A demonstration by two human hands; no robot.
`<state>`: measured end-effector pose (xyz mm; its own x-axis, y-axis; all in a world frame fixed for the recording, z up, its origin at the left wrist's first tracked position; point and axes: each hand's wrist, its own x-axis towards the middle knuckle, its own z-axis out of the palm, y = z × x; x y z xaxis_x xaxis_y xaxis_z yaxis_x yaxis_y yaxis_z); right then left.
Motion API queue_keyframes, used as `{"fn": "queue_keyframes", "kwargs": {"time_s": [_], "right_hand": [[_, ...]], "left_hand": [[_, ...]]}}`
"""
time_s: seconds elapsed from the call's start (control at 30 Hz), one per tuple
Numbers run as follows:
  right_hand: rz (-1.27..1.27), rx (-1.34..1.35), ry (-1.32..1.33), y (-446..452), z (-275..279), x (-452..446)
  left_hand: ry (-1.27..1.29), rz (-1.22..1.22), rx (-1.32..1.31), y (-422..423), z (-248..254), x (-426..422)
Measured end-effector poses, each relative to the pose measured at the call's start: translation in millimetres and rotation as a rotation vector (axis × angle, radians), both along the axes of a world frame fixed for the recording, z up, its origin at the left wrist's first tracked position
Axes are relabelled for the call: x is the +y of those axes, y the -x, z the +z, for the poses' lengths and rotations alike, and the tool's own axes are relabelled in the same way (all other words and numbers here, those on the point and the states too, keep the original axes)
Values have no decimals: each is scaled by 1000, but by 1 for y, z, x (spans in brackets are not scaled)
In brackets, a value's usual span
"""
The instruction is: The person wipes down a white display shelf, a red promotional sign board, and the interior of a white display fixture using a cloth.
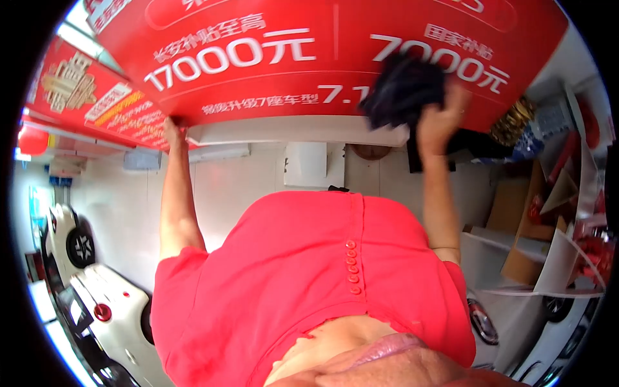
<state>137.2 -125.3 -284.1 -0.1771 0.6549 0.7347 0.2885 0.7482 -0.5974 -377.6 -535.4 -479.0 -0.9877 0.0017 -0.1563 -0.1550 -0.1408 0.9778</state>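
Observation:
A large red signboard [258, 84] with white Chinese text and numbers spans the top of the head view. My right hand [443, 122], blurred by motion, is closed on a dark cloth [406, 90] held against the lower right part of the board, covering some of its print. At the board's lower left edge, my left hand [174, 133] grips the rim near where a second red panel [122, 103] meets it. Its fingers are partly hidden.
White boxes [309, 164] stand on the pale tiled floor [225, 187] below the board. Cardboard pieces [522, 226] and assorted items crowd the right side. White cars [116, 309] are parked at lower left, and more vehicles [554, 348] show at lower right.

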Motion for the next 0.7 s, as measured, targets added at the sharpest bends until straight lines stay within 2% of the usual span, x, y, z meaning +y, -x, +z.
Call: {"fn": "queue_keyframes", "kwargs": {"time_s": [0.03, 0.07, 0.1, 0.17, 0.23, 0.33, 0.47, 0.6, 0.63, 0.7], "right_hand": [[-89, 44, -103, -4, 39, 13], [-112, 207, -134, 1, 75, 16], [-105, 238, -185, 0, 97, 33], [-71, 274, -232, 13, 113, 54], [-174, 117, -268, 36, 117, 58], [-169, -194, -475, 76, 63, 36], [77, -555, -534, 101, -34, -66], [519, -751, -411, 75, -105, -108], [538, -754, -421, 68, -105, -111], [586, -833, -212, 59, -101, -108]], "left_hand": [[-12, -13, 13, -11, 6, 1], [-26, -30, 31, -23, 18, 8], [-22, -53, 48, -28, 24, 10], [-11, -50, 54, -31, 27, 12], [-26, 2, 49, -33, 29, 15], [-86, 74, 91, -38, 32, 24], [-47, 56, 108, -65, 67, 30], [-20, 97, 103, -59, 60, 27], [-62, 44, 83, -54, 56, 23], [-33, -13, 34, -46, 51, 16]]}}
